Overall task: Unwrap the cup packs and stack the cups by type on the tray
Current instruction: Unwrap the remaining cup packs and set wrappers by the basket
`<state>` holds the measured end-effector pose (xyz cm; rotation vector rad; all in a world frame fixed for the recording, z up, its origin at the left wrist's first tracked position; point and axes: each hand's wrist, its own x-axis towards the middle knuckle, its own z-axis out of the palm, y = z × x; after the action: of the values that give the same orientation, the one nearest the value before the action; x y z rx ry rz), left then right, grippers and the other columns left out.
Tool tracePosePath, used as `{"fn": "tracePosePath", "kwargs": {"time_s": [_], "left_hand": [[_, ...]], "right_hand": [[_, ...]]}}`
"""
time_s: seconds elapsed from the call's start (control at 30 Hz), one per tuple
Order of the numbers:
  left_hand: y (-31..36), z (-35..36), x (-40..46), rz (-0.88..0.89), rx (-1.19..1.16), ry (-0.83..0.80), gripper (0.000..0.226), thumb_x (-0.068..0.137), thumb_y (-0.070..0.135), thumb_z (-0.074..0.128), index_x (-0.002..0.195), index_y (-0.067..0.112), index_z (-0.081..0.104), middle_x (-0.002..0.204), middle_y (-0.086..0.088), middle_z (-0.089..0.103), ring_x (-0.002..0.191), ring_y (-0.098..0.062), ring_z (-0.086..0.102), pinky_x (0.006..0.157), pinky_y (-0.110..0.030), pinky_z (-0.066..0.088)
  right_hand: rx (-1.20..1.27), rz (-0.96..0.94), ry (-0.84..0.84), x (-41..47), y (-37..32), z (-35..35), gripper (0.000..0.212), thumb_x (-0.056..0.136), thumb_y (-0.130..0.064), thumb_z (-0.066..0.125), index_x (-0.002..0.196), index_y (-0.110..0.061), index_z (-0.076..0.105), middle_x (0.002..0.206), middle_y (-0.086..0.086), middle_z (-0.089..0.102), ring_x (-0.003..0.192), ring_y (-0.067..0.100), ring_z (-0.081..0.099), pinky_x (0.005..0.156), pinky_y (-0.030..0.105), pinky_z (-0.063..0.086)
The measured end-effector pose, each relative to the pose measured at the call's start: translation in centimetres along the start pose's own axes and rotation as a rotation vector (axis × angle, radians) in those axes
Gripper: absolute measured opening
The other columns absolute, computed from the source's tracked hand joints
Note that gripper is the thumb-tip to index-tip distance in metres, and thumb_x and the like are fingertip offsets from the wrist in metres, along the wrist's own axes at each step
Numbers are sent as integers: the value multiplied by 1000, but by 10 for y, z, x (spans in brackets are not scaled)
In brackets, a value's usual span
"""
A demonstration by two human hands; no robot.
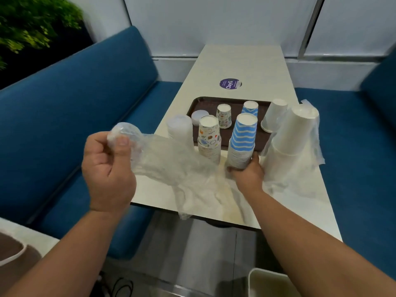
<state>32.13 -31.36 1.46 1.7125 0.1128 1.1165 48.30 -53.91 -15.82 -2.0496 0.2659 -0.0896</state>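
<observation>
My left hand (108, 168) is raised at the table's left edge, pinching a clear plastic wrapper (171, 168) that trails down over the near tabletop. My right hand (248, 174) grips the base of an upside-down stack of blue-striped cups (243, 140) standing just in front of the brown tray (233, 108). Beside it stands a stack of cartoon-print cups (209, 138), and left of that a stack of translucent cups (180, 129). A tall white cup stack (293, 136) at the right is still partly in plastic. On the tray sit single cups of each type.
The narrow cream table (244, 65) carries a purple sticker (229, 83) beyond the tray. Blue bench seats (85, 108) flank both sides. A white bin (270, 284) stands on the floor at the lower right, and a plant (32, 24) fills the upper left.
</observation>
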Motion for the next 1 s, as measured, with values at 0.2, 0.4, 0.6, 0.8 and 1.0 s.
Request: {"fn": "tracePosePath", "kwargs": {"time_s": [0.2, 0.4, 0.6, 0.8, 1.0], "left_hand": [[23, 18, 8, -186, -168, -451, 11, 82, 26, 65, 91, 21, 63, 79, 8, 64, 73, -12, 59, 70, -25, 52], [60, 36, 24, -277, -229, -664, 24, 77, 5, 51, 86, 12, 72, 83, -7, 67, 83, -22, 60, 79, -36, 48], [29, 21, -5, -521, -319, -500, 87, 65, 62, 78, 135, 25, 42, 138, -4, 53, 128, -22, 51, 107, -43, 41], [2, -35, -64, -780, -229, -580, 56, 60, 2, 74, 114, 6, 59, 95, -11, 72, 91, -26, 69, 85, -40, 56], [-7, -133, -85, -986, -379, -623, 34, 71, 1, 67, 105, 8, 68, 97, -14, 69, 87, -29, 67, 81, -41, 57]], "right_hand": [[340, -152, 46, -69, -19, -25, 41, 81, -34, 64, 120, -24, 56, 116, 4, 61, 111, 22, 59, 91, 35, 49], [630, -383, -849, -99, -141, -79, 70, 67, -40, 80, 127, -12, 56, 117, 5, 66, 109, 18, 62, 92, 30, 51], [702, -289, -769, -116, -171, -77, 7, 94, -9, 63, 90, -12, 58, 78, 3, 63, 66, 14, 63, 63, 31, 53], [962, 33, -781, -146, -178, -51, 17, 92, -14, 65, 80, -18, 53, 80, 0, 63, 74, 22, 64, 75, 40, 54], [765, 157, -839, -182, -184, 3, 8, 94, -21, 64, 100, -17, 59, 89, -2, 63, 72, 17, 64, 64, 32, 53]]}}
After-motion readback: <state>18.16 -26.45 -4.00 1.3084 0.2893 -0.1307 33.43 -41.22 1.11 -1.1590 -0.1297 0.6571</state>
